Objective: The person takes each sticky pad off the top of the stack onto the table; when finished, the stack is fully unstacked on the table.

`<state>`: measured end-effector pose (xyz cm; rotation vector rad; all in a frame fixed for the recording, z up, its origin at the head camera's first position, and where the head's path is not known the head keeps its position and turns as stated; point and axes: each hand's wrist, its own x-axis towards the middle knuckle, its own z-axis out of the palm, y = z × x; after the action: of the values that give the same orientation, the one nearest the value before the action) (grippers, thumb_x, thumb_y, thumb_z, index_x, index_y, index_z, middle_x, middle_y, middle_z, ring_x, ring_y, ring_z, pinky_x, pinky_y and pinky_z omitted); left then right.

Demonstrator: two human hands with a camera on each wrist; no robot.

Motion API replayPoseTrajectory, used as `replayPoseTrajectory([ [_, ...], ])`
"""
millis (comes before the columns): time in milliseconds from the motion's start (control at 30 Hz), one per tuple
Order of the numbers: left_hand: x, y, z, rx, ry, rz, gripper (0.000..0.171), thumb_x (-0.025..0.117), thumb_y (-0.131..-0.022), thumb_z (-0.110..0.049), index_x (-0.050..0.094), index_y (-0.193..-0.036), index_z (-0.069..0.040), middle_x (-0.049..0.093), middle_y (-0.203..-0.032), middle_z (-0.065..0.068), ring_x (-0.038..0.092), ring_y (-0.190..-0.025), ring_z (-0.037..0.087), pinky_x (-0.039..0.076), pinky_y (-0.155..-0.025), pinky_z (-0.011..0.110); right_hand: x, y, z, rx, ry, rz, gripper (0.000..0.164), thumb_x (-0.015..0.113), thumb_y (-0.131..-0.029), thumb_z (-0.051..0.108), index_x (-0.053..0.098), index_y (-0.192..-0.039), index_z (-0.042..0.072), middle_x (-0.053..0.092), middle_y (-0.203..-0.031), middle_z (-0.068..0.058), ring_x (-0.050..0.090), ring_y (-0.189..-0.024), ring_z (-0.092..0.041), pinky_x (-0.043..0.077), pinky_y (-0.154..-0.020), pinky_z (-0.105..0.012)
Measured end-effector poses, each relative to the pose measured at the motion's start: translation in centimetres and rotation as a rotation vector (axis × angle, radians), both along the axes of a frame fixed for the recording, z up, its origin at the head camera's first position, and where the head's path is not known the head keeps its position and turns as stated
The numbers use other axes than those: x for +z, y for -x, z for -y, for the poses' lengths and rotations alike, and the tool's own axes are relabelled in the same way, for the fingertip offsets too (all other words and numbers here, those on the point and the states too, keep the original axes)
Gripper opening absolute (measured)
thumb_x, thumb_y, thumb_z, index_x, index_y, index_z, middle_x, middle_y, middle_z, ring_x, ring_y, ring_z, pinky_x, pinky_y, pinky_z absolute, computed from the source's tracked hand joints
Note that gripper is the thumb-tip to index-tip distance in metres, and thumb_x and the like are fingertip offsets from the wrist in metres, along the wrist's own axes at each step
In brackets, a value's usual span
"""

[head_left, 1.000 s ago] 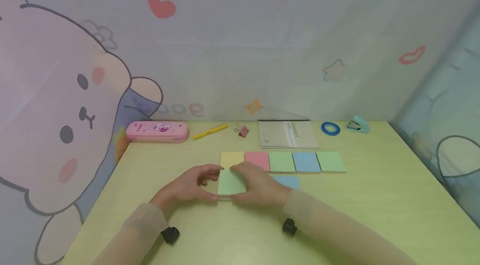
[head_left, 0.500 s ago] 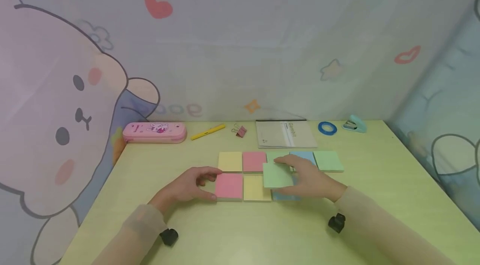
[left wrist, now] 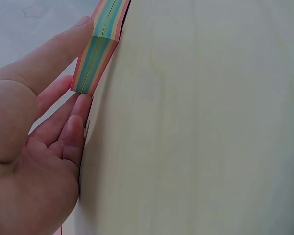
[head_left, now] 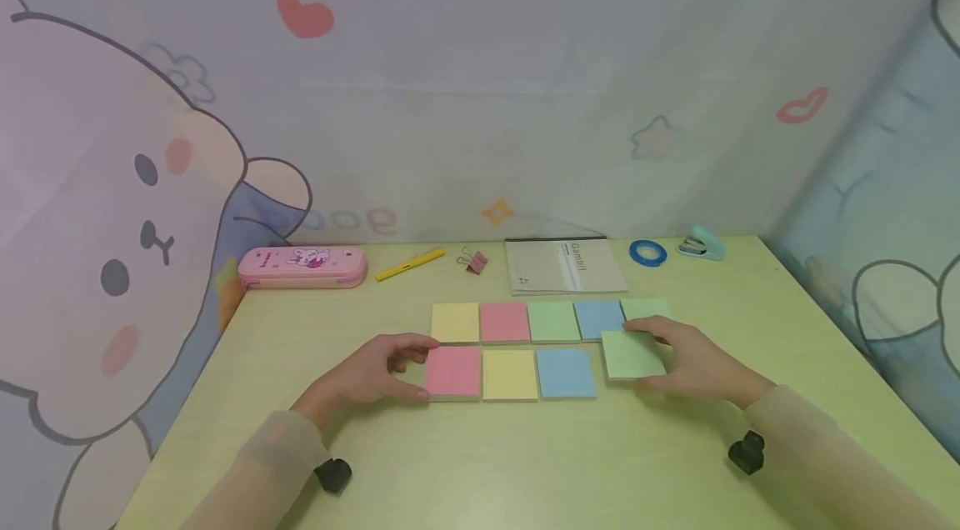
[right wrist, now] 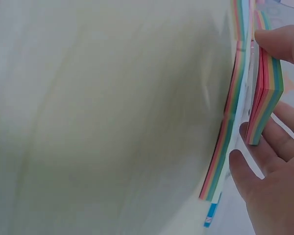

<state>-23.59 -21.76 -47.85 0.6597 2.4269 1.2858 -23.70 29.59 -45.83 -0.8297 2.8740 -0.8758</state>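
My right hand pinches a light-green sticky note pad by its right side, thumb at the near edge and fingers at the far edge. Seen in the right wrist view, this pad has striped edges and is lifted off the table. My left hand holds a pink sticky note pad at its left side, between thumb and fingers. Striped layers of a pad show beside the thumb in the left wrist view. Right of the pink pad lie a yellow pad and a blue pad.
Behind runs a row of pads: yellow, pink, green, blue and green. Further back lie a pencil case, yellow pen, binder clip, notebook, blue tape roll and stapler.
My right hand has lifted the green pad off the near row's left end and carried it right, past the blue pad. This uncovered the pink and yellow pads. My left hand stays in place.
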Motion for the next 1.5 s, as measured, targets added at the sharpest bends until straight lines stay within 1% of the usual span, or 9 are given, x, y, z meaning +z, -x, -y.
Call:
replayPoseTrajectory([
  [67,0.0,0.0,0.0,0.001,-0.001,0.002,0.07,0.092,-0.083,-0.025,0.062,-0.145,-0.016,0.062,-0.146,0.007,0.06,-0.127,0.028,0.046,-0.106,0.05,-0.4,0.0,-0.4,0.009,-0.013,-0.01,0.08,0.094,-0.078,0.034,0.059,-0.145,0.009,0.061,-0.145,-0.01,0.058,-0.133,-0.033,0.049,-0.106,-0.055],
  [233,0.1,-0.1,0.0,-0.001,-0.014,0.004,0.07,0.092,-0.083,-0.024,0.062,-0.146,-0.015,0.061,-0.147,0.008,0.06,-0.127,0.029,0.045,-0.106,0.05,-1.2,0.0,-0.6,0.036,-0.049,0.003,0.075,0.094,-0.077,0.033,0.062,-0.142,0.016,0.062,-0.142,-0.003,0.057,-0.131,-0.027,0.048,-0.106,-0.044],
  [300,0.1,-0.1,0.0,-0.003,-0.018,0.004,0.071,0.092,-0.083,-0.024,0.061,-0.146,-0.015,0.061,-0.147,0.008,0.059,-0.127,0.029,0.045,-0.106,0.05,-1.4,-0.1,-0.5,0.044,-0.051,0.013,0.074,0.095,-0.077,0.032,0.063,-0.142,0.017,0.062,-0.143,-0.002,0.055,-0.132,-0.026,0.047,-0.107,-0.042],
  [500,0.1,-0.2,-0.1,0.0,-0.017,0.011,0.071,0.092,-0.083,-0.024,0.061,-0.146,-0.015,0.061,-0.147,0.008,0.059,-0.127,0.028,0.045,-0.106,0.049,-1.6,-0.2,-0.1,0.052,-0.059,0.034,0.076,0.093,-0.079,0.039,0.061,-0.145,0.017,0.059,-0.147,-0.005,0.053,-0.138,-0.031,0.044,-0.111,-0.051],
  [633,0.2,-0.2,-0.1,0.005,-0.012,0.015,0.071,0.092,-0.083,-0.024,0.061,-0.146,-0.015,0.062,-0.145,0.009,0.059,-0.127,0.028,0.045,-0.106,0.049,-1.5,-0.2,0.1,0.064,-0.064,0.049,0.077,0.093,-0.08,0.038,0.061,-0.146,0.016,0.058,-0.15,-0.006,0.051,-0.141,-0.034,0.041,-0.113,-0.056],
  [900,0.1,-0.1,-0.1,0.007,-0.004,0.014,0.071,0.093,-0.083,-0.024,0.061,-0.146,-0.015,0.061,-0.146,0.008,0.059,-0.127,0.028,0.045,-0.106,0.048,-1.4,-0.2,0.3,0.079,-0.057,0.03,0.075,0.092,-0.08,0.04,0.062,-0.144,0.015,0.058,-0.148,-0.01,0.052,-0.137,-0.036,0.04,-0.111,-0.058],
  [1200,-0.1,0.0,-0.1,0.003,-0.011,0.01,0.071,0.093,-0.082,-0.024,0.061,-0.146,-0.015,0.062,-0.145,0.008,0.06,-0.127,0.028,0.045,-0.105,0.049,-1.5,-0.2,0.4,0.07,-0.06,0.037,0.075,0.092,-0.08,0.04,0.063,-0.144,0.015,0.058,-0.148,-0.009,0.051,-0.137,-0.035,0.04,-0.112,-0.058],
  [1367,-0.2,0.0,0.0,-0.002,-0.01,0.003,0.071,0.092,-0.083,-0.024,0.061,-0.146,-0.015,0.062,-0.146,0.008,0.06,-0.127,0.028,0.045,-0.105,0.049,-1.6,-0.2,0.5,0.076,-0.056,0.029,0.075,0.093,-0.08,0.039,0.063,-0.144,0.013,0.058,-0.147,-0.011,0.051,-0.137,-0.037,0.04,-0.111,-0.061],
  [1500,-0.1,-0.1,-0.1,-0.002,-0.011,0.001,0.071,0.092,-0.083,-0.024,0.061,-0.146,-0.015,0.062,-0.146,0.007,0.06,-0.127,0.028,0.046,-0.106,0.048,-1.5,-0.3,0.5,0.071,-0.055,0.047,0.077,0.093,-0.079,0.039,0.062,-0.145,0.013,0.057,-0.149,-0.011,0.05,-0.139,-0.038,0.039,-0.113,-0.061],
])
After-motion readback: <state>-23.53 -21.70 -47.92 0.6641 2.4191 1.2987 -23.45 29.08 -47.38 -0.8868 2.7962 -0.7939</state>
